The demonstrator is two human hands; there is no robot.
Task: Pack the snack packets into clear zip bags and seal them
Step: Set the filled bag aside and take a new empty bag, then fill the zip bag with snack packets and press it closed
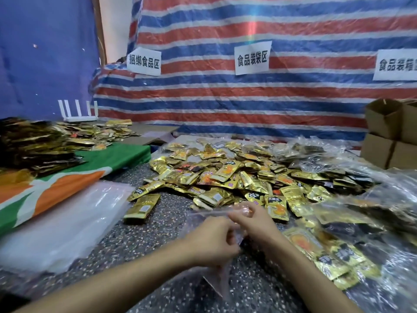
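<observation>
Clear zip bag (213, 280): held at lower centre of frame, over the speckled surface (135, 240). Pinched at its mouth by curled fingers of left hand (211, 240) and right hand (250, 219). Just behind, mid-frame, lay heaped gold snack packets (237, 175).

three white paper signs are hanging on the striped tarp (203, 30) across the upper half of the frame. the left sign (144, 62) is reading 捆绑食品区; the centre sign (252, 58) is reading 食品装袋区; the right sign (396, 65), cut by the frame edge, is showing 食品装箱. print on the gold snack packets (225, 175) at mid-frame is appearing too small to read.
</observation>
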